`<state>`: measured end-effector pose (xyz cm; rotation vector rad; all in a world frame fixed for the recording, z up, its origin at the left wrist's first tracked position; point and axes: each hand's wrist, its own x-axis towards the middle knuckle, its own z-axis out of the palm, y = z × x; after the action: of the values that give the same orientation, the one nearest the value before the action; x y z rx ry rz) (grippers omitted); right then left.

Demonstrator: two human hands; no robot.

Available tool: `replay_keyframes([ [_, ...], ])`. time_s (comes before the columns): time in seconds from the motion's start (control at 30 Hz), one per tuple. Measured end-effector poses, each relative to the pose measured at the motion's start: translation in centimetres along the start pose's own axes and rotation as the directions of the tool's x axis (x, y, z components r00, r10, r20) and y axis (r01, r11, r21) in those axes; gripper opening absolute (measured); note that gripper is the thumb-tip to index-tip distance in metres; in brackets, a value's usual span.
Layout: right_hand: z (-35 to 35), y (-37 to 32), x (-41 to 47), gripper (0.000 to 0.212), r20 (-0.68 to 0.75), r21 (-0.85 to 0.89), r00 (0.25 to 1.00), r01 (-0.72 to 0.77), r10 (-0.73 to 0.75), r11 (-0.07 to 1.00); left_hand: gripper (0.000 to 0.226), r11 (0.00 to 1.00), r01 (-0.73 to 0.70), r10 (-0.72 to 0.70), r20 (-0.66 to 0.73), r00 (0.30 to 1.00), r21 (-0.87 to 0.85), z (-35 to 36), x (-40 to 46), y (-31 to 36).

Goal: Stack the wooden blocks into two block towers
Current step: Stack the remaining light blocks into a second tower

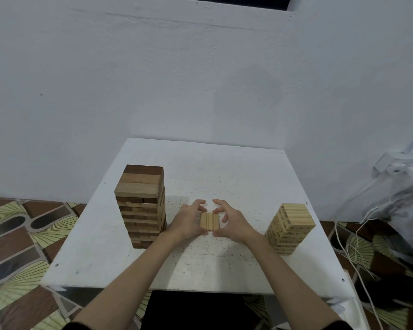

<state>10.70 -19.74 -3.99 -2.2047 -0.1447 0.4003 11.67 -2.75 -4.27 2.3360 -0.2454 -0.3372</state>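
On the white table (224,265), both hands cup a small row of pale blocks (209,221) lying flat at the centre. The left hand (188,221) and right hand (233,222) press its sides with curled fingers. A tall dark tower (141,206) stands left, a shorter pale tower (289,228) right.

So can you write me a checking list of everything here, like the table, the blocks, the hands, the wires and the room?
Surface: white table, speckled and scuffed, small holes near its edges.
Job's things: tall darker tower on the left; shorter pale tower on the right; row of small pale blocks lying flat between them.
Clutter: nothing seen on the table.
Grippers: left hand and right hand cupped around the row of small pale blocks, thumbs on the near side; whether the fingers press it cannot be told.
Cables: white cords trail over the floor to the right.
Surroundings: plain white wall; patterned floor; bundle in clear plastic at far right.
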Motion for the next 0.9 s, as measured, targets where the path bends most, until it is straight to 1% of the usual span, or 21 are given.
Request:
replay_keyframes([
  [0.1, 0.1, 0.1, 0.0, 0.091, -0.013, 0.004, 1.000, 0.017, -0.017, 1.000, 0.090, 1.000, -0.008, 0.008, -0.003, 1.000, -0.018, 0.1, 0.0, 0.1],
  [0.27, 0.3, 0.0, 0.2, 0.090, -0.021, 0.005, 0.999, 0.037, -0.037, 0.999, 0.089, 1.000, -0.013, 0.013, -0.006, 1.000, 0.006, 0.4, 0.1, 0.2],
  [0.47, 0.2, -0.1, 0.1, 0.085, -0.027, -0.023, 0.997, 0.073, -0.073, 0.997, 0.088, 0.999, 0.014, -0.014, -0.002, 1.000, -0.046, 0.7, -0.1, 0.6],
  [0.7, 0.0, -0.2, -0.4, 0.087, -0.023, -0.010, 0.998, 0.065, -0.065, 0.998, 0.088, 0.997, 0.024, -0.023, 0.017, 1.000, -0.068, 0.7, -0.4, 0.9],
  [0.9, -1.6, -1.5, -1.1, 0.086, -0.052, -0.022, 0.994, 0.095, -0.096, 0.995, 0.089, 0.994, -0.010, 0.009, -0.009, 1.000, -0.108, -0.2, -0.6, 2.5],
])
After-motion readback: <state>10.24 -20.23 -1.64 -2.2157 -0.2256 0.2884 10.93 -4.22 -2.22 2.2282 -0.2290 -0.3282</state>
